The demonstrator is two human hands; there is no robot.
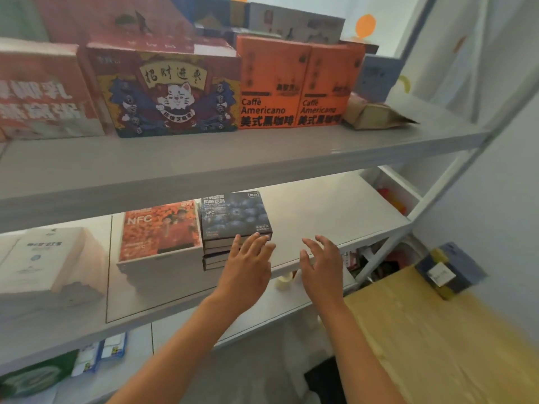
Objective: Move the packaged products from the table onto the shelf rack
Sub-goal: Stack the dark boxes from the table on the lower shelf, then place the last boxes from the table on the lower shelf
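Note:
A stack of dark blueberry drink boxes (234,217) stands on the middle shelf (335,217) of the grey rack, beside an orange NFC juice box (159,228). My left hand (248,266) is spread open with its fingertips at the front right corner of the dark stack. My right hand (322,263) hovers open over the bare shelf to the right, holding nothing. On the wooden table (437,339) at the lower right lies a blue and yellow package (450,269).
The top shelf (262,158) carries a cat-print box (172,91), two orange Caffe Americano boxes (297,83), a red box and a brown paper bag (376,113). A white box (43,260) sits at the left of the middle shelf. Small packs lie on the lower shelf.

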